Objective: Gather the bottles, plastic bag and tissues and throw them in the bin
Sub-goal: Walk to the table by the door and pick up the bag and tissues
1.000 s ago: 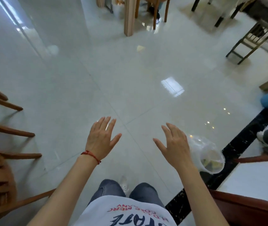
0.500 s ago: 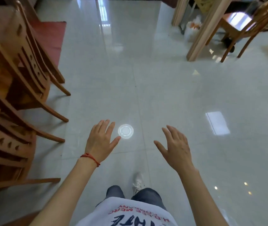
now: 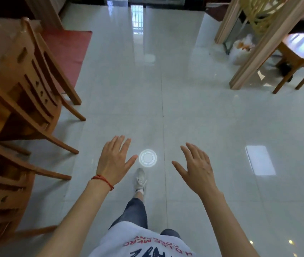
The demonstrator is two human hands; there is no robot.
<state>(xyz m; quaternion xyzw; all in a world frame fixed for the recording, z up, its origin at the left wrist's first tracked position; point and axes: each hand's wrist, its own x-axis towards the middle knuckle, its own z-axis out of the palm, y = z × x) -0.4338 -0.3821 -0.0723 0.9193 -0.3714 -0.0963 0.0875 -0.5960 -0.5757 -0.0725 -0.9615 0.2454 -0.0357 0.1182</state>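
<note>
Both hands are held out empty over a glossy pale tiled floor (image 3: 193, 112): left hand (image 3: 115, 162) and right hand (image 3: 198, 171) with fingers straight and spread, palms down. A thin red cord bracelet (image 3: 104, 180) is worn on the left wrist. A white plastic bag (image 3: 242, 50), crumpled, orange contents showing through, is seen far right beside a light wooden post (image 3: 255, 51). Slatted wooden chairs (image 3: 27, 84) are seen at left. Red shirt lettering is inverted; only "MERC" is legible.
</note>
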